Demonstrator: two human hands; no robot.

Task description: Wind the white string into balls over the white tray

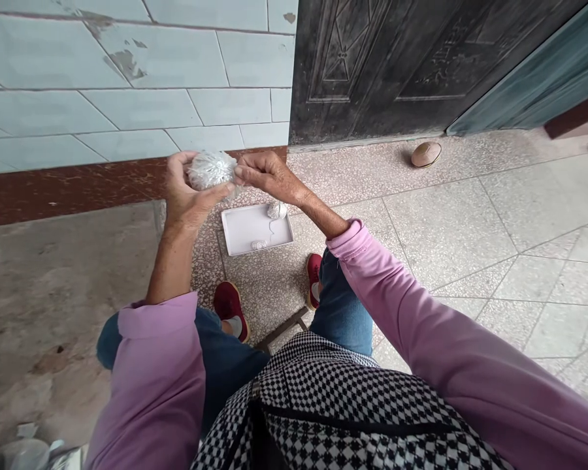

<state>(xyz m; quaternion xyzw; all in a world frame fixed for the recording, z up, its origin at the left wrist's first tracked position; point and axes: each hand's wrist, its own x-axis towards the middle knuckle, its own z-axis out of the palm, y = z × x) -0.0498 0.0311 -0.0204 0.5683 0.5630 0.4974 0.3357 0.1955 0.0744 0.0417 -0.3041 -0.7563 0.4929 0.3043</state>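
A fluffy, shiny white pom-pom-like ball of strands (212, 170) is held up in front of me at the foot of the tiled wall. My left hand (183, 192) is closed around its left side and underside, thumb along the bottom. At the ball's right edge, my right hand (269, 176) pinches with thumb and forefinger; whether it grips strands or a thread is too small to tell. Below, on the floor, lies a shallow white tray (240, 232). It holds a ball of white yarn (277, 210) and a smaller white coil (259, 245), with a loose strand between them.
My red shoes (229, 307) stand either side of the space below the tray. A dark carved door (372, 65) rises behind, with a pinkish rounded object (426, 154) on the floor before it. A clear plastic container (24, 454) sits at the bottom left.
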